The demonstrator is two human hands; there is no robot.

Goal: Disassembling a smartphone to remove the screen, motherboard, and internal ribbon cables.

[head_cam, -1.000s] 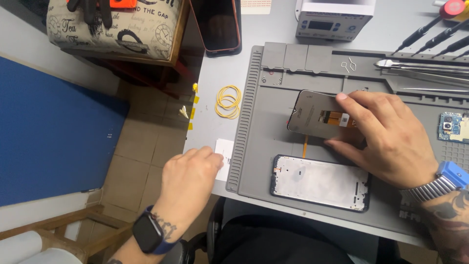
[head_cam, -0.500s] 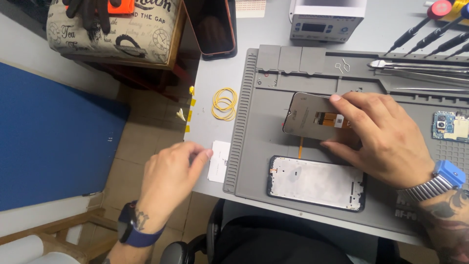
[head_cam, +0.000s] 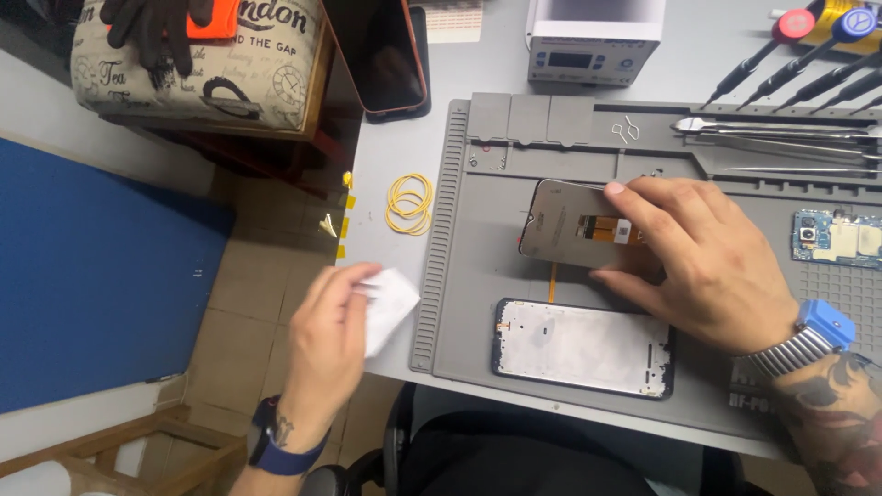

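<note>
- Grey rectangular phone screen panel (head_cam: 574, 225), centre of frame on grey silicone work mat (head_cam: 478, 276), pinned under right hand (head_cam: 707, 262), fingers spread flat.
- Left hand (head_cam: 326, 340), lower left, pinches small white wipe (head_cam: 390, 308).
- White phone frame (head_cam: 583, 347) lies just below.

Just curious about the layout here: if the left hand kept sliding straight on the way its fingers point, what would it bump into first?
The left hand, holding a white wipe, points up and right. It would probably meet the ridged left edge of the grey work mat first; the yellow rubber bands lie slightly left of that line.
</note>
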